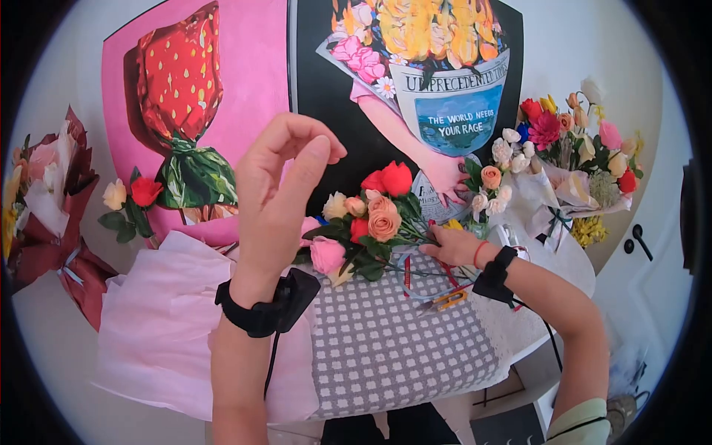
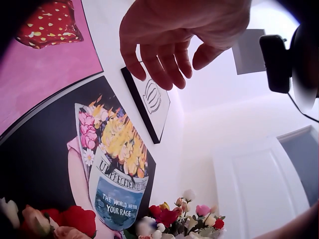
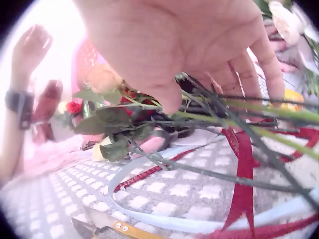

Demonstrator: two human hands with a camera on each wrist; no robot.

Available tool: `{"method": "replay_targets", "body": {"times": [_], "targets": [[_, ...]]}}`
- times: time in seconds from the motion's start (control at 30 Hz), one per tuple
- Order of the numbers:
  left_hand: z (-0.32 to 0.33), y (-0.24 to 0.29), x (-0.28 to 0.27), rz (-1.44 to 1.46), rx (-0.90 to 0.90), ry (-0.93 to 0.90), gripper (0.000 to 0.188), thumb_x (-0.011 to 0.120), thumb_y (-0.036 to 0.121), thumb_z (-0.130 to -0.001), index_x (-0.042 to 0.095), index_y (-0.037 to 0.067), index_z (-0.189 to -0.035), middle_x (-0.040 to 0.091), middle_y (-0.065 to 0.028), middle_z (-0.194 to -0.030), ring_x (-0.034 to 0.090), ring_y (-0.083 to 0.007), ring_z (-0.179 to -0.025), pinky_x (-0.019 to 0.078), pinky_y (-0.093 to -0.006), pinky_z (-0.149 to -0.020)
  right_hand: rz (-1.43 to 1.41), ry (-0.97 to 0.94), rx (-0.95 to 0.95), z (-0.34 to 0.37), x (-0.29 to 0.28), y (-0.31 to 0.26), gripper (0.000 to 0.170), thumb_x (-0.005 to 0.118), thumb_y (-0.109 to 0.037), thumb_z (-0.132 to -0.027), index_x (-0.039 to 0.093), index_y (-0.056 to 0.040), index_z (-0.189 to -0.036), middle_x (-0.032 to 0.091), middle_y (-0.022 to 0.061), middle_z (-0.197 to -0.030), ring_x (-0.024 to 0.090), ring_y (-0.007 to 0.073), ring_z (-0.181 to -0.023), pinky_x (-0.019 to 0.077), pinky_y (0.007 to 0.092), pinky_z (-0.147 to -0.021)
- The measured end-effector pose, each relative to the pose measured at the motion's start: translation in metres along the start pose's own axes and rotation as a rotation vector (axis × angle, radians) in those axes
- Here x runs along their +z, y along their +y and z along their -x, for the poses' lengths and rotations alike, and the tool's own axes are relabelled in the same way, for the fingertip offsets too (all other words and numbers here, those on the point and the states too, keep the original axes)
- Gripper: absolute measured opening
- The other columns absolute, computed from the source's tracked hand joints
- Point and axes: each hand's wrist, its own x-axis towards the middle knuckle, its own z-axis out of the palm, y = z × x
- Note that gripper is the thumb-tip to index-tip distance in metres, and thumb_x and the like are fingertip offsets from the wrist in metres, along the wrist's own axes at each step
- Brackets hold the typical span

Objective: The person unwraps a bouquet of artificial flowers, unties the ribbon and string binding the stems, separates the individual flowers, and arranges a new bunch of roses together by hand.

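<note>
My left hand is raised above the table, in front of the wall paintings, its fingers loosely bent and holding nothing. In the left wrist view the same hand hangs from the top with its fingers apart. On the table lies a bunch of artificial flowers with red, peach, pink and cream blooms. My right hand is at its stems; in the right wrist view, the thumb is on the near side and the fingers on the far side of the green stems. The palm faces down over them.
Yellow-handled scissors and red ribbon lie on the checked cloth, by pale blue ribbon. Pink wrapping paper covers the table's left side. Wrapped bouquets stand at left and right.
</note>
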Motion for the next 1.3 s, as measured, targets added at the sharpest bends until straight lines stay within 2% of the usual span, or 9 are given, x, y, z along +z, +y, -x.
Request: {"method": "replay_targets", "body": {"times": [0.13, 0.27, 0.3, 0.37, 0.6, 0.7, 0.77, 0.87, 1.3], "targets": [[0.001, -0.010, 0.004, -0.021, -0.054, -0.030, 0.012, 0.050, 0.012, -0.086, 0.053, 0.001, -0.083, 0.056, -0.0016, -0.077, 0.051, -0.0065, -0.074, 0.0387, -0.0209, -0.070, 0.293, 0.219, -0.083, 0.017, -0.031, -0.023, 0.043, 0.055, -0.044, -0.080, 0.056, -0.0015, -0.088, 0.061, 0.0179, -0.074, 0.060, 0.0336, -0.072, 0.0464, 0.0425, -0.064], [0.007, -0.029, 0.014, -0.002, -0.208, -0.130, 0.012, 0.050, 0.012, -0.086, 0.053, 0.002, -0.081, 0.055, 0.0004, -0.074, 0.049, -0.0046, -0.070, 0.0384, -0.0205, -0.065, 0.210, 0.379, -0.178, 0.021, -0.057, -0.028, 0.038, 0.057, -0.039, -0.080, 0.060, -0.0015, -0.073, 0.061, 0.0120, -0.066, 0.060, 0.0305, -0.066, 0.0455, 0.0411, -0.060], [0.010, -0.033, 0.015, -0.022, -0.283, -0.218, 0.013, 0.047, 0.013, -0.088, 0.054, 0.002, -0.087, 0.056, -0.0029, -0.081, 0.051, -0.0089, -0.079, 0.0399, -0.0237, -0.075, -0.052, 0.369, -0.171, 0.023, -0.068, -0.033, 0.037, 0.057, -0.038, -0.080, 0.060, -0.0015, -0.073, 0.060, 0.0104, -0.063, 0.059, 0.0264, -0.063, 0.0456, 0.0382, -0.058], [0.021, -0.044, 0.031, 0.011, -0.362, -0.257, 0.012, 0.048, 0.012, -0.087, 0.054, 0.002, -0.087, 0.056, -0.0026, -0.081, 0.051, -0.0087, -0.078, 0.0402, -0.0238, -0.073, -0.657, 0.305, -0.242, 0.013, -0.067, -0.019, 0.035, 0.057, -0.035, -0.083, 0.059, -0.0016, -0.074, 0.057, 0.0042, -0.060, 0.056, 0.0130, -0.056, 0.0445, 0.0276, -0.052], [0.076, -0.070, 0.086, -0.394, -0.314, -0.705, 0.019, 0.054, 0.020, -0.083, 0.053, 0.002, -0.087, 0.055, -0.0083, -0.080, 0.054, -0.0180, -0.076, 0.0426, -0.0298, -0.069, -1.183, 0.397, -0.244, -0.004, -0.051, -0.002, 0.027, 0.053, -0.029, -0.087, 0.059, -0.0040, -0.081, 0.058, 0.0009, -0.066, 0.054, 0.0079, -0.054, 0.0424, 0.0197, -0.050], [0.091, -0.078, 0.091, -0.497, -0.300, -0.880, 0.025, 0.054, 0.027, -0.083, 0.054, 0.003, -0.088, 0.055, -0.0108, -0.082, 0.055, -0.0244, -0.079, 0.0429, -0.0346, -0.070, -1.539, 0.466, -0.047, -0.012, -0.039, 0.016, 0.020, 0.052, -0.025, -0.087, 0.060, -0.0078, -0.082, 0.056, -0.0024, -0.063, 0.052, 0.0061, -0.051, 0.0396, 0.0175, -0.047], [0.096, -0.082, 0.091, -0.535, -0.436, -1.029, 0.031, 0.055, 0.032, -0.083, 0.054, 0.003, -0.094, 0.055, -0.0116, -0.089, 0.053, -0.0265, -0.088, 0.0423, -0.0374, -0.074, -1.568, 0.408, -0.063, -0.021, -0.021, 0.025, 0.020, 0.052, -0.026, -0.087, 0.059, -0.0083, -0.082, 0.054, -0.0037, -0.061, 0.050, 0.0055, -0.049, 0.0378, 0.0173, -0.045], [0.110, -0.092, 0.087, -0.614, -0.397, -1.202, 0.040, 0.057, 0.036, -0.081, 0.051, 0.002, -0.101, 0.052, -0.0124, -0.100, 0.049, -0.0286, -0.097, 0.0416, -0.0390, -0.080, -1.611, 0.306, -0.031, -0.026, 0.000, 0.026, 0.021, 0.054, -0.028, -0.087, 0.059, -0.0088, -0.080, 0.051, -0.0057, -0.058, 0.045, 0.0045, -0.044, 0.0329, 0.0170, -0.041], [0.118, -0.094, 0.086, -0.628, -0.388, -1.269, 0.056, 0.062, 0.040, -0.076, 0.045, 0.000, -0.110, 0.045, -0.0149, -0.111, 0.044, -0.0315, -0.106, 0.0404, -0.0416, -0.086, -1.539, 0.304, 0.008, -0.028, 0.010, 0.032, 0.018, 0.055, -0.026, -0.086, 0.060, -0.0084, -0.085, 0.052, -0.0054, -0.061, 0.045, 0.0039, -0.045, 0.0315, 0.0164, -0.040]]}}
